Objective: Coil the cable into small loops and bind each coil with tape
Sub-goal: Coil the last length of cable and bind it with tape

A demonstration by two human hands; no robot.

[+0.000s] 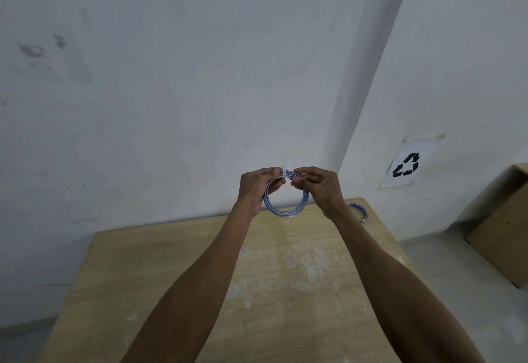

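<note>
forearms (200, 291) over table (143, 277), left hand (254, 188) and right hand (320, 188) pinch cable coil (285, 211) at its tape (283, 174).

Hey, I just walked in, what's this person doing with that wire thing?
A person is holding a small coil of blue and white cable up above a wooden table. The left hand grips the coil's upper left and the right hand pinches it at the top. A strip of white tape is wrapped over the strands between them. A second coil lies at the table's far right corner.
</note>
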